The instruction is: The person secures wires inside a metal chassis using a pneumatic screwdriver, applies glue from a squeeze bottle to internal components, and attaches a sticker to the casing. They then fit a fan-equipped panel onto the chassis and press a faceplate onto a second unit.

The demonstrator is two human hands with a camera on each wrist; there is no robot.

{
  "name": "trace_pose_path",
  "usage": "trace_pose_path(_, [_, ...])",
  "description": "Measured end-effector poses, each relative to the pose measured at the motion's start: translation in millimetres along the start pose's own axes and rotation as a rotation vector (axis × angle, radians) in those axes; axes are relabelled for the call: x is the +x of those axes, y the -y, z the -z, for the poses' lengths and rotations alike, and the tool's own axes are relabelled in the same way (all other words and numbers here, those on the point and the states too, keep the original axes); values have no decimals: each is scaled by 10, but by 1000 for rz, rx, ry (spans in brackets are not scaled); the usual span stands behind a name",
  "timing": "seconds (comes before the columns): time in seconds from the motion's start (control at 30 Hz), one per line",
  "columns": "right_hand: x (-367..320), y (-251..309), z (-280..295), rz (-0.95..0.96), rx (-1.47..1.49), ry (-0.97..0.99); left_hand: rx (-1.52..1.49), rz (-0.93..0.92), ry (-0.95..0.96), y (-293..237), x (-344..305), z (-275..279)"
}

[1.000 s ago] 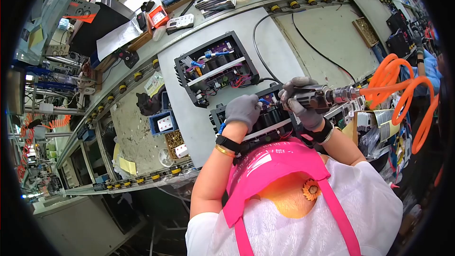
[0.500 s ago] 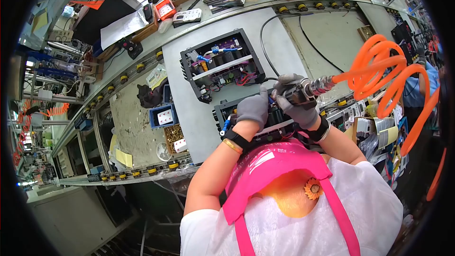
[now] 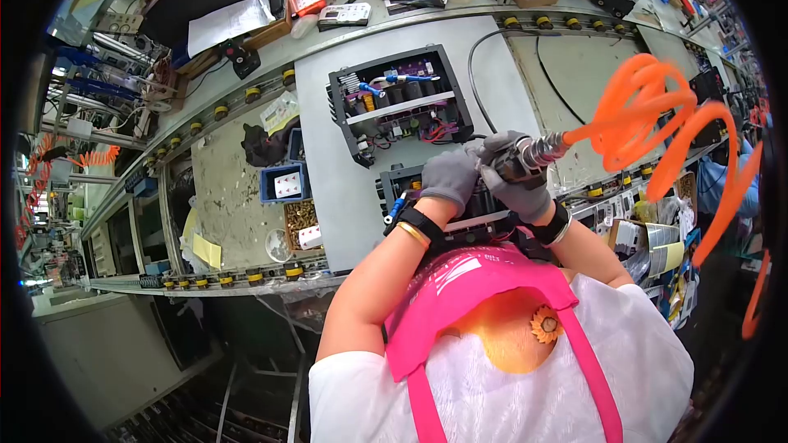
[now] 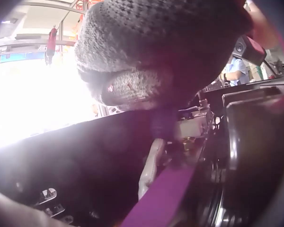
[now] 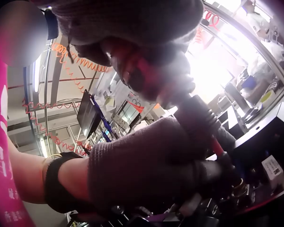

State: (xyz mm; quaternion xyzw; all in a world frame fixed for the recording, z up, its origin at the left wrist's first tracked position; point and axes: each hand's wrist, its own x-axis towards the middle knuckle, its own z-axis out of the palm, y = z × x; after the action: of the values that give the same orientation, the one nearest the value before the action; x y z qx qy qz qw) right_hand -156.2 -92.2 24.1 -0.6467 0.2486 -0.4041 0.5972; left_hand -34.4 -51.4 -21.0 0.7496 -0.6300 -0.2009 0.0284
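On the long grey desk (image 3: 328, 139) in a crowded workshop sit a far black open box of wires (image 3: 400, 102) and a near black open box (image 3: 400, 183), above which a curly orange hose (image 3: 648, 107) runs to the silver air tool (image 3: 529, 154) wrapped by the fingers of the right hand (image 3: 515, 184), while the left hand (image 3: 450, 176) bends its fingers at the tip, pinching or not I cannot tell.

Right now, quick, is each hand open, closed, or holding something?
Left hand: curled on the black unit; whether it grips anything cannot be told.
Right hand: holding the air screwdriver.
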Motion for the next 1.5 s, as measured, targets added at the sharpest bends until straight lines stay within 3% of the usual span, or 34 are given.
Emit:
trace_pose_path(0.2, [-8,60,16,-18,-38,55,-150,123,112,110,-181,394])
trace_pose_path(0.33, [-18,-25,50,-51,64,82,-92,-7,136,221,-180,349])
trace_pose_path(0.47, [-8,-77,96,22,-116,179,-44,-41,29,267,-73,175])
trace_pose_path(0.5, [-7,-44,44,7,-46,98,-30,-40,-11,251,-76,140])
trace_pose_path(0.63, [-41,10,0,-35,67,86,57,-33,-87,202,-103,99])
trace_pose_path(0.73, [-6,-14,19,-7,58,110,-705,120,-288,354,-358,117])
trace_pose_path(0.77, [20,-12,22,-1,32,104,-1041,171,-231,423,-406,79])
trace_pose_path(0.8, [41,-14,27,0,6,96,-1564,442,29,297,-697,530])
trace_pose_path(0.87, [98,62,36,28,25,65,-1872,259,-27,331,-963,379])
trace_pose_path(0.93, [124,313,11,-19,149,-10,-1976,313,-29,258,-1140,317])
trace_pose_path(1.07, [114,602,0,73,582,70,-1993,474,6,132,-1236,289])
trace_pose_path(1.2, [37,679,-30,134,686,122,-2016,353,24,175,-1162,184])
trace_pose_path(1.33, [-19,647,-50,154,724,94,-2134,529,-34,46,-1098,194])
trace_pose_path(1.5, [-32,637,-51,139,774,83,-2131,557,24,2,-1096,267])
